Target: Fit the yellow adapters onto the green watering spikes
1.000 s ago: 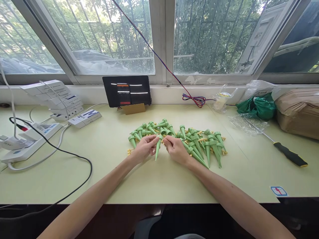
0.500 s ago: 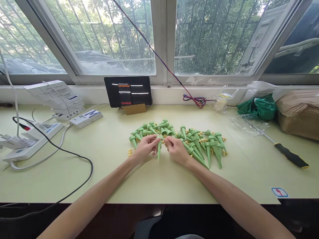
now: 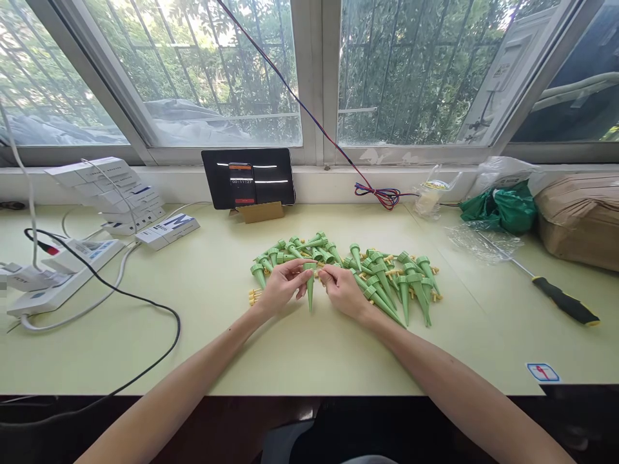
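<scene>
My left hand (image 3: 284, 285) pinches a green plant watering spike (image 3: 310, 293) by its capped top, and the tip points down toward the table. Close on its right, my right hand (image 3: 344, 290) is closed in a pinch beside the cap. A bit of yellow shows between the two hands, but I cannot make out what the right fingers grip. More green spikes lie in a heap (image 3: 418, 280) on the right, several with yellow valves. Another group of spikes (image 3: 290, 248) lies behind my left hand, and small yellow valves (image 3: 254, 296) sit beside its wrist.
A tablet (image 3: 271, 177) on a cardboard stand shows a timer. To the left are white boxes (image 3: 167, 231), a power strip (image 3: 68, 277) and a black cable (image 3: 149, 299). A screwdriver (image 3: 565, 301), a green bag (image 3: 505, 206) and a brown package (image 3: 578, 219) lie to the right.
The held spike has tilted slightly, its tip shifting a little to the right. Otherwise both hands stay in place.
</scene>
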`<action>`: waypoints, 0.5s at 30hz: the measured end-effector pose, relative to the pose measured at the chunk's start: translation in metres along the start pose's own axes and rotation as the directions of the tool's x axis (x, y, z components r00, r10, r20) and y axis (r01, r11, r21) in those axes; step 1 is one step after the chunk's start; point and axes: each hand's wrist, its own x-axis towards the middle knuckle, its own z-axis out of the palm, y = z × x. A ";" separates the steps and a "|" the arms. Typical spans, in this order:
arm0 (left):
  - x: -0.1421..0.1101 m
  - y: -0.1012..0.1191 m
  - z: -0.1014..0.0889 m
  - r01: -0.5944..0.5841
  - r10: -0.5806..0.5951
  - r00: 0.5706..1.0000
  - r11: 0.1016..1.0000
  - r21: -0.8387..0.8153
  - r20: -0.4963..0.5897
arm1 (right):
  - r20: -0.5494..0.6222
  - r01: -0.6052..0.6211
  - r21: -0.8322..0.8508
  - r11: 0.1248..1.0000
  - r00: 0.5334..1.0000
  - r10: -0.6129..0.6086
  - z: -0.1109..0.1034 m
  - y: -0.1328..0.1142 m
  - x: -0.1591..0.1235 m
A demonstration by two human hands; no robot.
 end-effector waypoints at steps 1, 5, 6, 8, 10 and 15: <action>0.000 0.000 0.000 0.008 -0.008 1.000 1.000 -0.005 0.001 | 0.002 -0.006 0.001 1.000 1.000 0.006 0.000 -0.001 0.000; 0.000 0.003 -0.001 0.128 -0.125 0.991 0.988 -0.082 0.045 | 0.013 0.002 0.002 1.000 1.000 -0.003 -0.001 -0.007 -0.001; 0.000 0.004 -0.001 0.165 -0.159 0.986 0.981 -0.104 0.058 | 0.018 0.013 0.004 1.000 1.000 -0.014 -0.001 -0.008 -0.001; 0.001 0.005 -0.002 0.217 -0.209 0.976 0.966 -0.142 0.069 | 0.029 0.036 0.008 0.999 0.999 -0.036 -0.002 -0.009 -0.002; 0.001 0.006 -0.002 0.231 -0.223 0.972 0.959 -0.163 0.070 | 0.031 0.052 0.008 0.999 0.998 -0.052 -0.002 -0.007 -0.002; 0.001 0.004 -0.001 0.115 -0.112 0.993 0.990 -0.080 0.045 | 0.006 0.031 0.007 0.999 0.999 -0.031 0.000 0.000 -0.002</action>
